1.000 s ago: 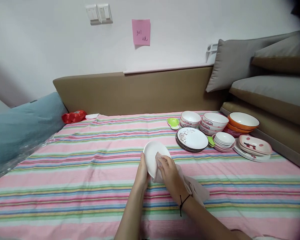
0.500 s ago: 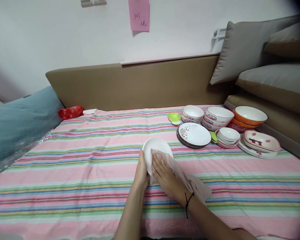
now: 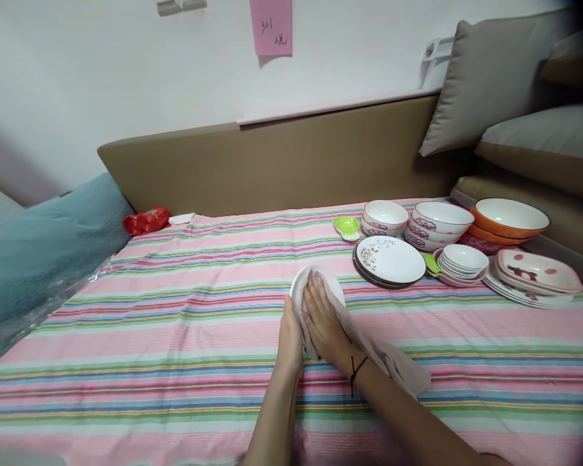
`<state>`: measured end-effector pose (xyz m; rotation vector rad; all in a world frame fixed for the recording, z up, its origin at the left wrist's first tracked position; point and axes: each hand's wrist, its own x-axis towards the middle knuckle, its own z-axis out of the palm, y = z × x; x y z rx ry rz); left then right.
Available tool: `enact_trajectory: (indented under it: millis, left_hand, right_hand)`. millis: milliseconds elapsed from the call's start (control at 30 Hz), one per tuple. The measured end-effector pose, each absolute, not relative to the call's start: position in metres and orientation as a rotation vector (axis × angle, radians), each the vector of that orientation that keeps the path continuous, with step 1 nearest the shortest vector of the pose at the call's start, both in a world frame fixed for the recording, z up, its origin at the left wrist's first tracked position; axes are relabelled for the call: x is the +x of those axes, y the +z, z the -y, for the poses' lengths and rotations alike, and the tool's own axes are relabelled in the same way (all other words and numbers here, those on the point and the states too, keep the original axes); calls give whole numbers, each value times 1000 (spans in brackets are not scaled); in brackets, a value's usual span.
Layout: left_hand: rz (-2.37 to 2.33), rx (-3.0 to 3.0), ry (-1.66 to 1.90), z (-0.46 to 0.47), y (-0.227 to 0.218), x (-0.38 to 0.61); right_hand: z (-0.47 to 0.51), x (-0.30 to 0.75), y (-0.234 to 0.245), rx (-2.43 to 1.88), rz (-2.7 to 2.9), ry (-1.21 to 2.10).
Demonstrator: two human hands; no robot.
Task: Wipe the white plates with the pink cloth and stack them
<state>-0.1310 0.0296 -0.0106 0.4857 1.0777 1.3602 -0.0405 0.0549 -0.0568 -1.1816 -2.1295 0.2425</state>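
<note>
The left hand [image 3: 290, 333] grips the white plate [image 3: 337, 287] at its left edge, its fingers underneath hidden; the right hand [image 3: 322, 317] lies flat with fingers extended, pressing the pale cloth [image 3: 398, 362] onto the plate's face; the plate is held over the striped sheet [image 3: 140, 323], left of and nearer than the stack of floral plates [image 3: 392, 260].

A second ago the right hand pinched the cloth at the plate's lower right, leaving most of the face bare; half a second ago it already lay flat, but lower on the plate; now cloth and fingertips reach near the far rim, leaving mainly the left edge and upper right bare; the floral plates remain stacked.
</note>
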Motion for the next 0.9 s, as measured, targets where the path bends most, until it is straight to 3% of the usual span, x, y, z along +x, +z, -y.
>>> enact_trajectory:
  millis: [333,667,900]
  left_hand:
    - [-912,556,1315,-25,-1,-127]
    - [-1146,594,1306,-26,-7,-116]
    - [-1126,460,1392,-31,-4,-124]
  right_hand:
    - [-38,-38,-50,-1001,2184,183]
    - [-57,-36,-54,-1402,1773,90]
    - [-51,-33,-80,-1616,1763,341]
